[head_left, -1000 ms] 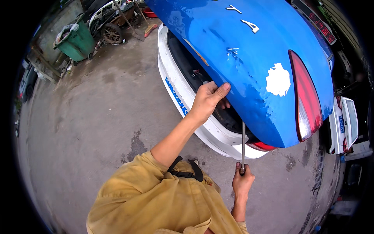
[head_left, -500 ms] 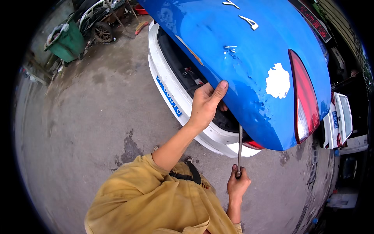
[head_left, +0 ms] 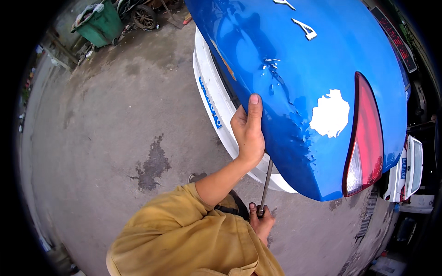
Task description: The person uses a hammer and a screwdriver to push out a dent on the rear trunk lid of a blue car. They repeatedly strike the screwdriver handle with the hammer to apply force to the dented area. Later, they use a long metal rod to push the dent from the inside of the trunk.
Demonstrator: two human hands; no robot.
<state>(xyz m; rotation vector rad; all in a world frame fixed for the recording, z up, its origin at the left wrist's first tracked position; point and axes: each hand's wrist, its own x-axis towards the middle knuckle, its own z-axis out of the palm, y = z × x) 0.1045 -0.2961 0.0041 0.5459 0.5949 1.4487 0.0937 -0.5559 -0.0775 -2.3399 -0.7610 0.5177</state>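
A blue trunk lid [head_left: 294,60] with dents, creases and a bare white patch is raised over the white rear bumper [head_left: 209,85] of a car. My left hand [head_left: 249,135] grips the lid's lower edge, thumb on the painted outside; its fingers behind the edge are hidden. Below it, my right hand [head_left: 263,225] is closed round the lower end of a slim metal bar [head_left: 266,186]. The bar slants up behind the lid, and its top end is out of sight. A red and clear tail light [head_left: 366,138] sits on the lid's right side.
A green wheeled bin [head_left: 99,25] and a loose wheel [head_left: 144,17] stand at the far left. Another white car [head_left: 405,172] is at the right, near a drain grate [head_left: 366,216]. A dark stain [head_left: 154,165] marks the concrete ground.
The view has shifted. The gap between lid and bumper looks narrower, hiding most of the trunk inside. My right hand has moved left and the bar now leans; my left thumb points more upward.
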